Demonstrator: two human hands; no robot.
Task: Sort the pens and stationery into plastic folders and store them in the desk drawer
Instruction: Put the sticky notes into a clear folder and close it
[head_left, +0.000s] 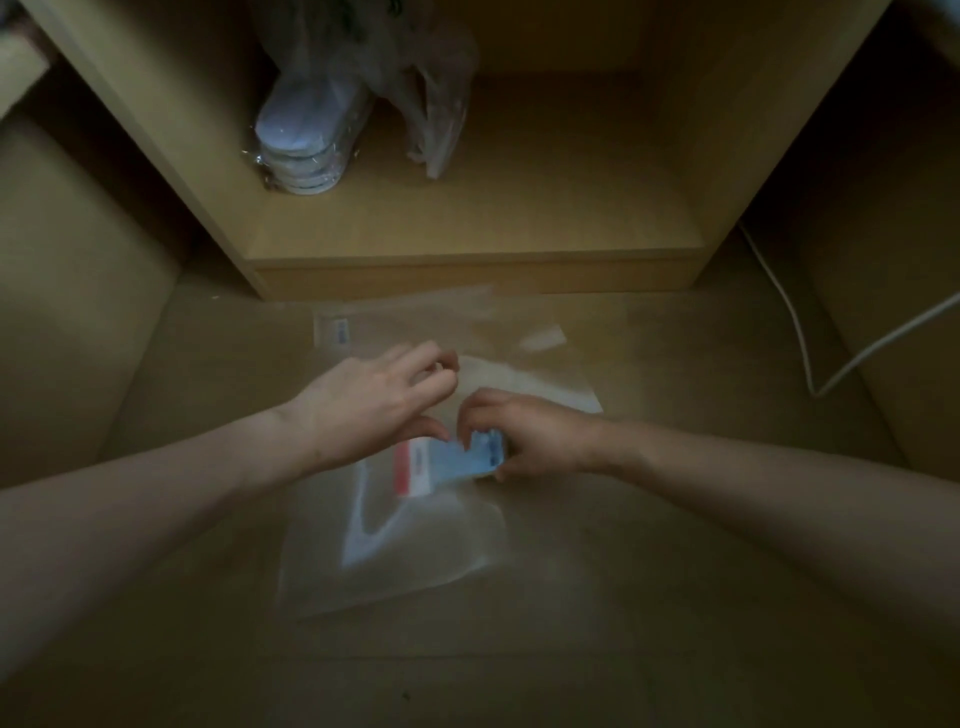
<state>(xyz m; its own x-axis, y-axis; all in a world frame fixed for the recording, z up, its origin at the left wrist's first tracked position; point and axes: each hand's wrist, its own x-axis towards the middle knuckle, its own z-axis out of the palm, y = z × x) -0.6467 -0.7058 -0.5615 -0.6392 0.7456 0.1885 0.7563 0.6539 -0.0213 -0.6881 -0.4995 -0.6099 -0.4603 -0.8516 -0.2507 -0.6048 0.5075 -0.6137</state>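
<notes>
Right hand (524, 434) fingers curled round a small blue packet (480, 457), pushing it into the mouth of a clear plastic folder (395, 540) lying flat on the floor. Left hand (374, 400) pinches something at the folder's top edge, probably the flap; too blurred to be sure. Folder looks thin, floppy, slippery: hold it by the rim. Packet looks light. More clear sleeves (415, 317) lie beyond. Open cabinet (467, 218) ahead holds wrapped white pads (306, 140) and a plastic bag (431, 93); white cable (800, 332) at right, out of the way.
</notes>
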